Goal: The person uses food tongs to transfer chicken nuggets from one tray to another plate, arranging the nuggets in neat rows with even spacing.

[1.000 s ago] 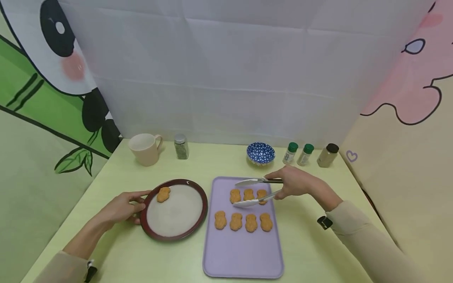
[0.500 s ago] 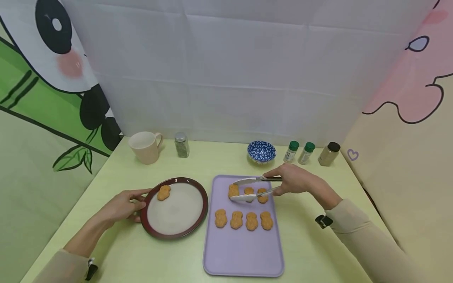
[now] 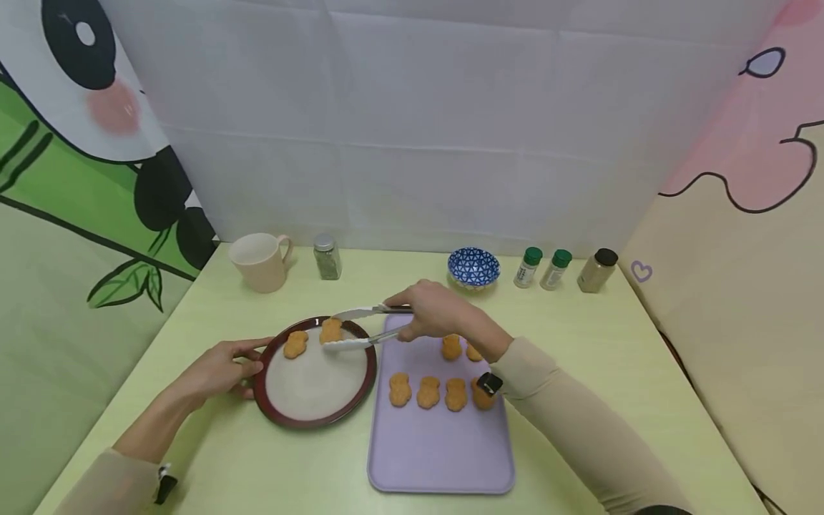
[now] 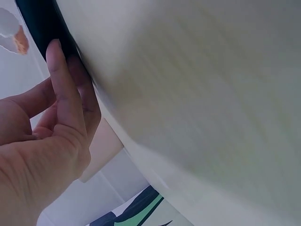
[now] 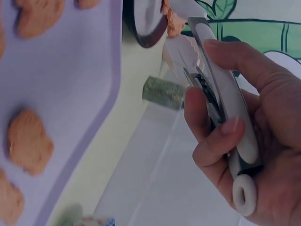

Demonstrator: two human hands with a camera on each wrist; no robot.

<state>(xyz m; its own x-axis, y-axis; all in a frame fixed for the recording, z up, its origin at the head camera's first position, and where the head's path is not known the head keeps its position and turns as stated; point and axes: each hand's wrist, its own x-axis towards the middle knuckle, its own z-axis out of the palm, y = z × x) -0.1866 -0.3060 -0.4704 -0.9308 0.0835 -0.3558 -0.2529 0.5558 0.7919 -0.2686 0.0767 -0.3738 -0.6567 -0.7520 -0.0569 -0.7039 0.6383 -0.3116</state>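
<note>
My left hand (image 3: 217,368) holds the left rim of a brown-rimmed white plate (image 3: 371,372); in the left wrist view its fingers (image 4: 66,89) meet the dark rim. One golden-brown nugget (image 3: 295,345) lies at the plate's upper left. In my right hand (image 3: 440,311) are metal tongs (image 3: 347,344), their handle (image 5: 225,89) gripped between thumb and curled fingers. Between the tong tips is a second nugget (image 3: 331,330), over the plate's upper part; whether it touches the plate I cannot tell. More nuggets (image 3: 428,392) lie in two rows on a purple tray (image 3: 440,458), some partly behind the right forearm.
Along the back stand a beige mug (image 3: 259,265), a herb jar (image 3: 327,259), a blue patterned bowl (image 3: 473,267), two green-capped bottles (image 3: 526,270) and a black-capped jar (image 3: 596,273). A white cloth (image 3: 412,143) hangs behind the table.
The tongs took a nugget from the left end of the tray's back row. My right hand has moved left with it to over the plate. My left hand has stayed at the rim.
</note>
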